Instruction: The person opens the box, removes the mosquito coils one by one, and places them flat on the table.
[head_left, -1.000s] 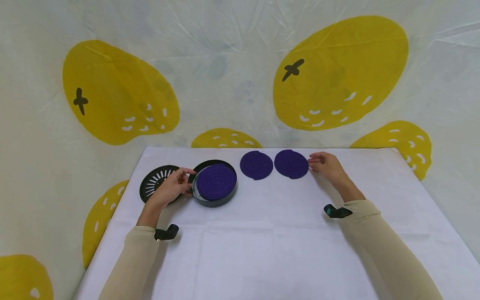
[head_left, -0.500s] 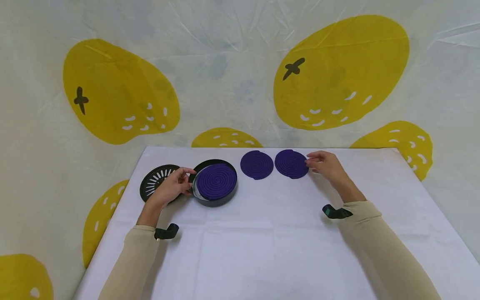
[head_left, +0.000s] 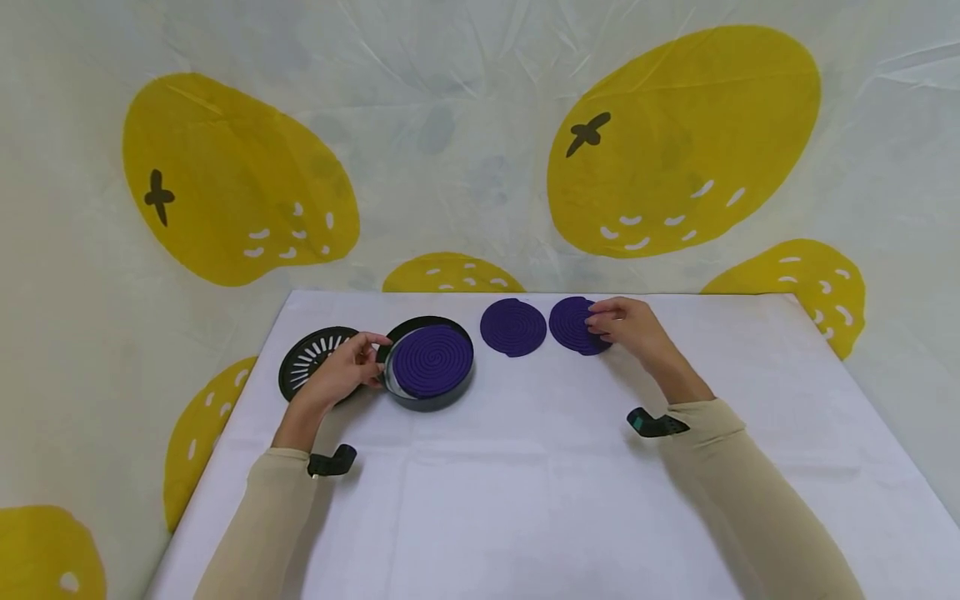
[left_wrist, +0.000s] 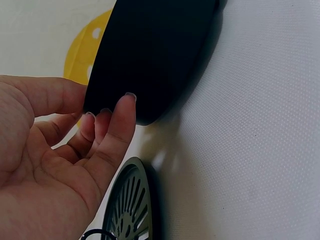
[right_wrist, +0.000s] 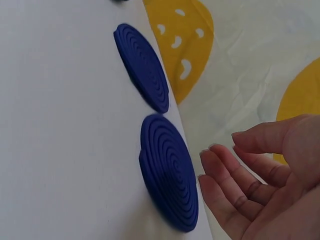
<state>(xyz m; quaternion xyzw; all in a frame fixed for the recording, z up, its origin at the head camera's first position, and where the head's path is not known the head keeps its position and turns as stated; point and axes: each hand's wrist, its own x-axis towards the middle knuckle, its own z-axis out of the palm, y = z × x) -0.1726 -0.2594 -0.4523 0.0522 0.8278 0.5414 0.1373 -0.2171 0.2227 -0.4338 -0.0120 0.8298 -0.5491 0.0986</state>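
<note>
My left hand (head_left: 337, 375) holds the left side of a round black mosquito coil tin (head_left: 426, 405), its thumb and fingers pinching the wall (left_wrist: 145, 60). Inside the tin lies a purple spiral mosquito coil (head_left: 433, 361). My right hand (head_left: 636, 332) hovers over the right edge of another purple coil (head_left: 572, 325), covering part of it in the head view. From the right wrist, its fingers look loosely bent and apart from that coil (right_wrist: 172, 170), with nothing between them. A third coil (head_left: 513, 327) lies flat between the tin and the right coil.
A black slotted round lid (head_left: 303, 354) lies left of the tin, partly behind my left hand. Everything rests on a white-covered table (head_left: 480, 500), with a lemon-print cloth (head_left: 450, 167) hanging behind its far edge.
My right hand has moved left, from beside the right coil to over its edge. The left hand, tin and coils have stayed in place.
</note>
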